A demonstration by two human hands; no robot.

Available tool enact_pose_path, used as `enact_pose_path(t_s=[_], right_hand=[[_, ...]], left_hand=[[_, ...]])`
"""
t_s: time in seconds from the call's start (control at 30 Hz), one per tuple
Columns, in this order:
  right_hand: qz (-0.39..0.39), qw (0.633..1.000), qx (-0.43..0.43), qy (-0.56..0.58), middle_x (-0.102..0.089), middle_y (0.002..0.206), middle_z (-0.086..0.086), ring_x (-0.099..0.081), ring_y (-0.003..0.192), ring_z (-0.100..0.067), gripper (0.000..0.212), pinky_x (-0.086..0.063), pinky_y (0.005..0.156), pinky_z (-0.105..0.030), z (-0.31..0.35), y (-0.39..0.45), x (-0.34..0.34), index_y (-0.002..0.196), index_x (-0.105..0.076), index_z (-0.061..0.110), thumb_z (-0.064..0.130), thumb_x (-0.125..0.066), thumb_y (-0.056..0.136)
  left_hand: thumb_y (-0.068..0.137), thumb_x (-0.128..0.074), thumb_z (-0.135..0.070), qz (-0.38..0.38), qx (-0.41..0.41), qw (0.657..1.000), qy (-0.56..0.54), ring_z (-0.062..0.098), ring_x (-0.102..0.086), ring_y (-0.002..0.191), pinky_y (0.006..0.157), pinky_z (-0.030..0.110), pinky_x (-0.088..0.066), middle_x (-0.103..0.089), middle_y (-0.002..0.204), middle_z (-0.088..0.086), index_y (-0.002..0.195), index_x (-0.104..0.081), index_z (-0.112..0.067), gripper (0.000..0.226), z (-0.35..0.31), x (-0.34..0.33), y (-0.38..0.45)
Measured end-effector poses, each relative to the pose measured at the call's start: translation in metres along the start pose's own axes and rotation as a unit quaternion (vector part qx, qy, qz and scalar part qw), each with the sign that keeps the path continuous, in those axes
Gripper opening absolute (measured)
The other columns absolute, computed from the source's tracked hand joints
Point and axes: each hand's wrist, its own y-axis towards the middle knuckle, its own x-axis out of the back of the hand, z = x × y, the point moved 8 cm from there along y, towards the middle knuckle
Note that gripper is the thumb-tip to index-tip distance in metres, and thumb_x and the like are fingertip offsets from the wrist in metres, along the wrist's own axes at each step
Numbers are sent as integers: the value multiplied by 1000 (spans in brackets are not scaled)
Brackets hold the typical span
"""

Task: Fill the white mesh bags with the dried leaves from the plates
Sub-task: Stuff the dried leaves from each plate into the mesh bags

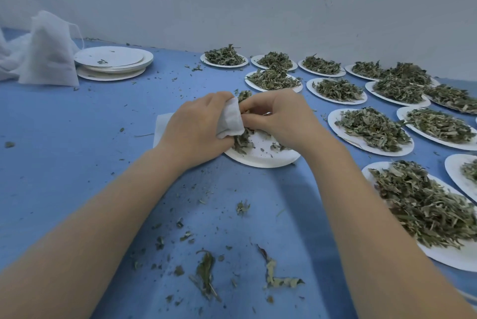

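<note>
Stuffing goes best if the left hand [196, 125] keeps the bag [230, 120] mouth wide and low over the plate [263, 157], so anything that slips falls back on the plate and not on the cloth. That hand's fingers are curled round the bag's gathered mouth, pinching the mesh. The right hand [281, 117] has its fingertips drawn together at the opening, apparently clamped on a tuft of leaves [242, 140], though the knuckles hide the pinch itself. The plate between the hands is nearly bare, with only a small clump and crumbs left, so I judge this bag is close to full. Small pinches pushed well inside should spill less than big handfuls.

To the right stand many full plates [374, 130], close together and near the right forearm; a careless elbow could sweep one. Far left lies a stack of emptied plates [113, 63] beside a heap of spare bags [49, 52]. Loose bits [206, 272] litter the blue table [64, 151] near the body, under the arms.
</note>
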Motion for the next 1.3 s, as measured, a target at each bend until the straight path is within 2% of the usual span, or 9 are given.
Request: enact_pose_path(t_s=[0.27,0.4,0.5,0.7,0.87,0.97,1.07,1.17,1.3], right_hand=[[-35,995,-43,88,-71,86,5,-62,68,-7,36,-43,52,-12,-5,3,-5,92,-47,27,5,-71,75],[15,989,-47,143,-71,101,6,-68,87,-5,49,-54,70,-16,-5,1,-7,124,-50,22,9,-70,81],[-40,994,-35,98,-71,96,0,-69,88,-15,34,-55,82,-27,-2,2,-1,114,-65,19,13,-72,81],[-109,991,3,79,-72,76,6,-65,67,0,12,-50,65,-10,1,0,11,84,-76,20,15,-79,73],[-33,998,44,20,-56,50,24,-49,44,7,17,-35,44,-6,13,0,-1,91,-76,15,4,-65,82],[25,998,41,-44,-45,47,14,-36,39,-4,23,-26,36,-11,14,0,-13,81,-71,19,4,-54,85],[81,996,42,-20,-64,74,-4,-45,53,0,21,-34,49,-11,16,-3,-18,96,-69,14,7,-50,92],[85,991,45,92,-71,103,0,-66,90,-3,30,-51,74,-14,17,-5,-10,111,-66,11,-2,-57,86],[24,992,11,124,-71,103,0,-69,90,-7,31,-56,81,-27,9,-3,3,104,-68,13,-6,-61,81]], left_hand=[[71,-71,-20,-18,31,999,-10,31,-57,93,68,24,-29,-62,112,10,123,-52,-10,57,3,0,-1],[72,-69,-25,-21,52,998,-30,28,-56,95,68,24,-29,-60,114,6,124,-49,-13,57,8,0,0],[72,-69,-29,-23,62,997,-48,26,-55,94,68,26,-31,-60,112,4,123,-48,-16,57,10,-1,1],[73,-72,-28,-47,90,990,-93,15,-50,85,68,27,-36,-55,98,-6,116,-51,-17,49,14,4,0],[72,-72,-25,-19,62,994,-93,19,-55,93,70,19,-32,-59,107,-3,120,-52,-17,53,7,0,1],[70,-72,-22,-13,36,996,-86,24,-56,95,68,15,-27,-61,113,3,120,-54,-14,54,1,-1,1],[69,-71,-26,-17,52,995,-88,22,-56,95,73,22,-35,-60,112,1,120,-53,-16,55,5,0,0],[69,-70,-28,-31,74,992,-102,19,-55,93,74,29,-42,-61,107,-1,119,-53,-16,54,11,4,0],[72,-73,-26,-47,71,990,-110,15,-53,88,71,25,-40,-59,102,-4,116,-54,-15,49,12,6,1]])
